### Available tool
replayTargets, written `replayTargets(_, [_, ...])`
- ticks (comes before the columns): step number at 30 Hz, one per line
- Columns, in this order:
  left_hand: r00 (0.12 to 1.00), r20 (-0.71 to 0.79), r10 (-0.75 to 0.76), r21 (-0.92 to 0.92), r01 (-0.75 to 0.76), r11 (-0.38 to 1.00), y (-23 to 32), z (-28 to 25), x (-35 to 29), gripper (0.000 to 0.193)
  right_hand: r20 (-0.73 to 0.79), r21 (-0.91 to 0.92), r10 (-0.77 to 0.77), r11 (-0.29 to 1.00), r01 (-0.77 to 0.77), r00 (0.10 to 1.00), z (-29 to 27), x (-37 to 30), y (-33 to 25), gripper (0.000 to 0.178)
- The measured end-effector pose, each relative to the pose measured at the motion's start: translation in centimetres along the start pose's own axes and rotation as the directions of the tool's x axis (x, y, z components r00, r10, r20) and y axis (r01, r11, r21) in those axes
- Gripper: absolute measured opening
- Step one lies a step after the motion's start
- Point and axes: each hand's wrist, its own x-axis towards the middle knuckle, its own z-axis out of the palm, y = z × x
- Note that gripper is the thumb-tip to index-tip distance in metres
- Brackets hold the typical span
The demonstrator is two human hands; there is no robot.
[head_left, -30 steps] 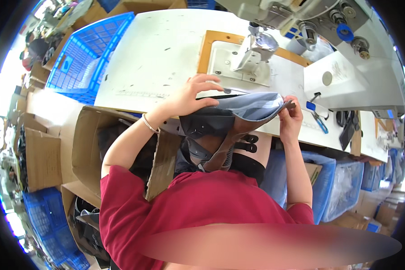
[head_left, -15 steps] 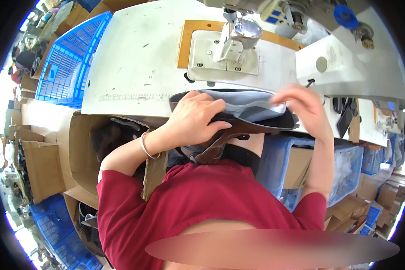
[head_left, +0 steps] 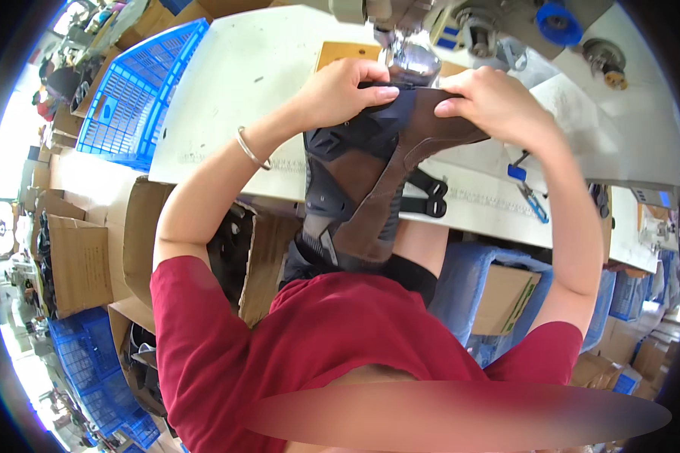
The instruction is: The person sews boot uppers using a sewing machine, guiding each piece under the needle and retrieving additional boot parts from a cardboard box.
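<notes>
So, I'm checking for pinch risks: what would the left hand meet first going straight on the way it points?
Likely the sewing machine's shiny metal head, just beyond the left hand, which grips the brown boot upper; depth is unclear from this view, though.

I'm looking at a white bench (head_left: pixel 227 98) stretching across the far side, a blue crate (head_left: pixel 162 102) by its left end. Pale floor (head_left: pixel 91 170) shows at left, brown cartons (head_left: pixel 79 264) crowding it, stacked blue crates (head_left: pixel 91 370) nearer. Stacked boxes (head_left: pixel 650 351) fill the right; white glare (head_left: pixel 15 143) burns far left.
</notes>
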Motion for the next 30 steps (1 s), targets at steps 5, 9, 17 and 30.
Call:
replayTargets(5, [0.984,0.115,-0.137,-0.355,0.17,0.919,-0.9,-2.5,2.3,0.023,-0.459,0.036,0.068,0.998,-0.058,0.886,1.2,1.0,0.3,0.041])
replayTargets(9, [0.974,0.184,-0.129,-0.499,0.206,0.842,-0.8,-3.6,2.8,0.031,-0.512,0.197,0.142,0.979,-0.045,0.847,1.6,2.7,1.0,0.051])
replayTargets(17, [0.877,-0.441,0.191,0.164,-0.13,0.978,-0.3,-1.3,0.7,0.026,-0.497,0.329,0.023,0.93,0.164,0.868,3.9,3.7,3.8,0.042])
replayTargets(30, [0.994,-0.071,-0.081,-0.37,0.05,0.928,2.0,-3.8,2.8,0.023,-0.257,0.497,0.254,0.862,-0.098,0.933,10.8,6.0,12.5,0.039])
